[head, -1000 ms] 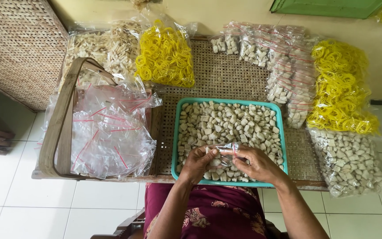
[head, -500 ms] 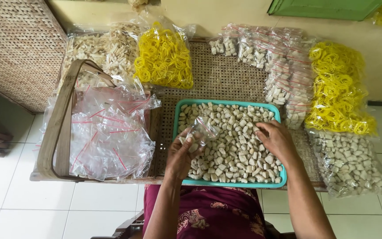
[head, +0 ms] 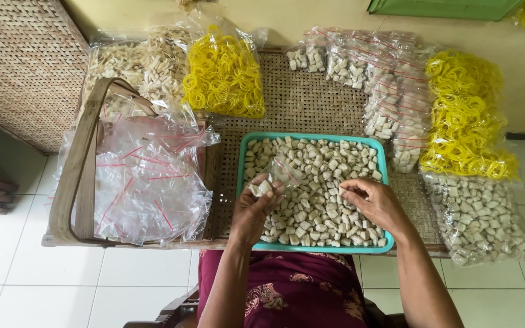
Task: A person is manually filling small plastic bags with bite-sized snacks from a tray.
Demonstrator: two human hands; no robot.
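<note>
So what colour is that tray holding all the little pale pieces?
Teal green; the tray rim shows best in the head view, around the pale pieces.

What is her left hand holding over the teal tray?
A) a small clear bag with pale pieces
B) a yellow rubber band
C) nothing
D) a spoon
A: the left hand grips a small clear bag with pale pieces above the teal tray.

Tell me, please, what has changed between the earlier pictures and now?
The two hands parted: the left hand kept the small clear bag and moved left, and the right hand let go and went down onto the pale pieces in the teal tray. The heaps of bags and the yellow rubber bands stayed as they were.
</note>
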